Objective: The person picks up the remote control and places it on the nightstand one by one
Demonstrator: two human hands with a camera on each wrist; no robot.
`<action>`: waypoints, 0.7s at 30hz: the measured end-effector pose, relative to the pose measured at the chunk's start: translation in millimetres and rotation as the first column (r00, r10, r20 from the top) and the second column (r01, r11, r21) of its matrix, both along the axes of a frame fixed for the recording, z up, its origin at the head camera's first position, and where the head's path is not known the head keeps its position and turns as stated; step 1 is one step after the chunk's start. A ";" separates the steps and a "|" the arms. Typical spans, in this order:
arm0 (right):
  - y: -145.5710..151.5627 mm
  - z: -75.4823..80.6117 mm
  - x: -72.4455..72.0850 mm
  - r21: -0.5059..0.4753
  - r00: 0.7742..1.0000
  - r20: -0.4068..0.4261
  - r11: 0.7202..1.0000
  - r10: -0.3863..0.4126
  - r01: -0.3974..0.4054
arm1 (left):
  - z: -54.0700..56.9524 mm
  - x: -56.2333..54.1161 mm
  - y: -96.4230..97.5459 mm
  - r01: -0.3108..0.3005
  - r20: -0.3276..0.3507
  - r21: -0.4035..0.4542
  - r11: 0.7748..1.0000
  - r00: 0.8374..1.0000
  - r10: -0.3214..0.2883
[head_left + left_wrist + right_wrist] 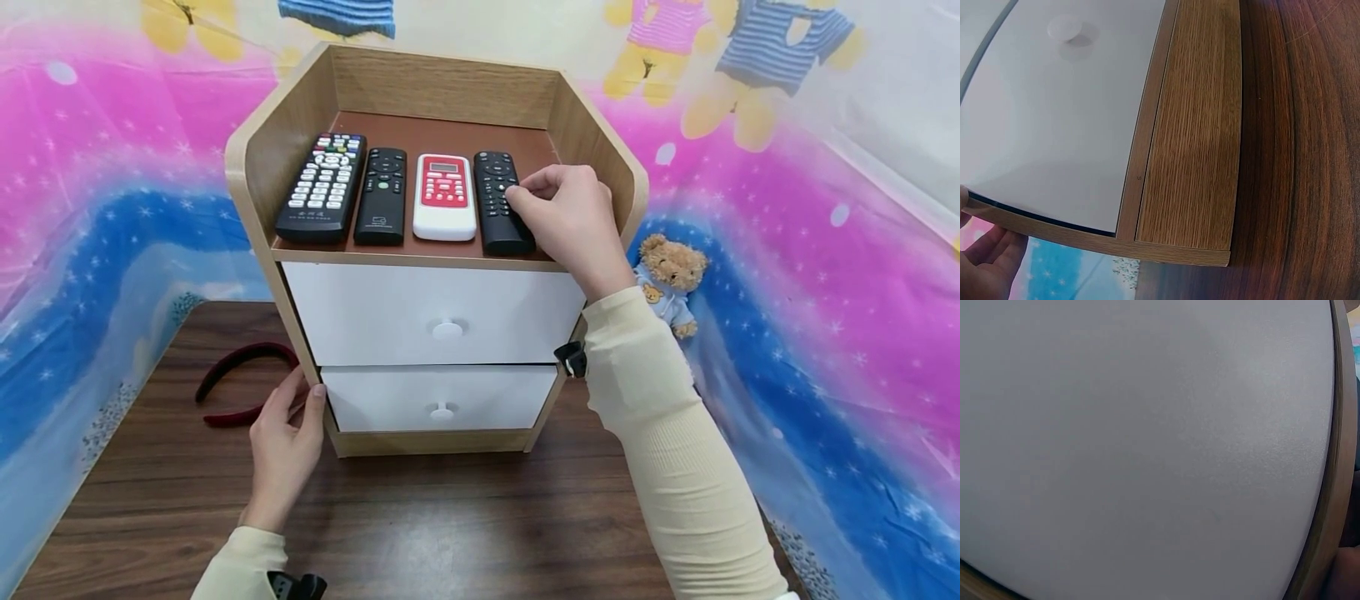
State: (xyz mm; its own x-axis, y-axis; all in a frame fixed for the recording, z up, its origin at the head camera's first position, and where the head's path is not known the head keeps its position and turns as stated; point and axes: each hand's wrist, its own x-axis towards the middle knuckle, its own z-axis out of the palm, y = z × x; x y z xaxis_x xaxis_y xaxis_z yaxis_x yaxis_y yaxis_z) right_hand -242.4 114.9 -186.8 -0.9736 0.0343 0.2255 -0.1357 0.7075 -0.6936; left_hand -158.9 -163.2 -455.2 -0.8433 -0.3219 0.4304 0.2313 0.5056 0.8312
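Note:
A small wooden cabinet [442, 79] with two white drawers stands on the table. On its brown top shelf lie a large black remote control [322, 187], a smaller black one [382, 196], a white remote control with a red face [445, 196] and, rightmost, a slim black remote control [501, 204]. My right hand [573, 217] holds that rightmost remote by its right side, thumb over the buttons. Low on the cabinet's left side, my left hand [285, 442] grips the panel edge, with the thumb at the front and the fingers along the outer side.
A dark red headband [232, 367] lies on the wooden table [450, 525], left of the cabinet. Right of the cabinet is a teddy bear [667, 279] in light blue. A colourful printed cloth [825, 275] hangs around the sides and back. Both drawers are closed.

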 end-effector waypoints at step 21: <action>36.3 -33.9 77.2 -0.038 0.946 -0.316 0.995 0.080 -0.096 | -1.0 1.4 -0.7 -0.043 -0.097 0.014 0.999 0.994 0.044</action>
State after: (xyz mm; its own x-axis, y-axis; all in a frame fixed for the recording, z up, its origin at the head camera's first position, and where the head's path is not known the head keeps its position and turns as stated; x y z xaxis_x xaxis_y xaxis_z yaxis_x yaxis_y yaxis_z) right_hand -165.2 151.2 -220.7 -0.8539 -0.0286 0.5197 -0.4120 0.6472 -0.6414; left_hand -157.5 -163.9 -456.1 -0.7829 -0.3630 0.5053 0.2891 0.5069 0.8121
